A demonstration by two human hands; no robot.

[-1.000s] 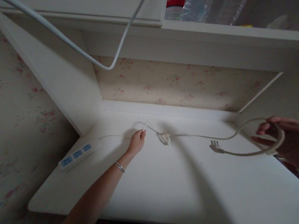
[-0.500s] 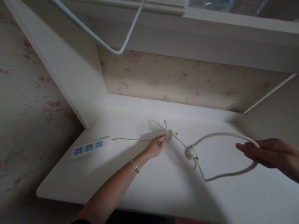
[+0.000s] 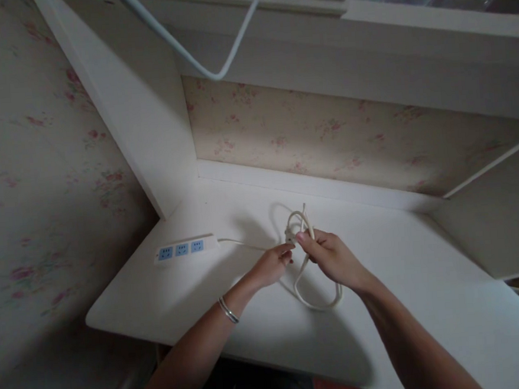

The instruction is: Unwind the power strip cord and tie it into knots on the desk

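Observation:
A white power strip [image 3: 209, 242] with blue socket faces lies on the left of the desk. Its pale cord [image 3: 318, 307] runs right to a looped, knotted bundle between my hands. My left hand [image 3: 271, 266], with silver bangles on the wrist, has its fingers pinched at the bundle's left side; the exact hold is partly hidden. Close beside it, my right hand [image 3: 335, 257] grips the cord with thumb and fingers. One loop arches above the right hand and a larger one hangs below it. Something plug-like in the bundle is mostly covered by the fingers.
The white desk [image 3: 427, 301] has a raised back edge and a side panel [image 3: 114, 98] at left. Overhead is a shelf [image 3: 429, 19] with clear plastic items. A bent pale-blue tube [image 3: 218, 76] hangs in the upper foreground. Flowered wallpaper [image 3: 282, 133] covers the back.
My right hand has come left from the far end of the stretched loop to the bundle beside my left hand. The loop has slackened and folded. The view has shifted slightly.

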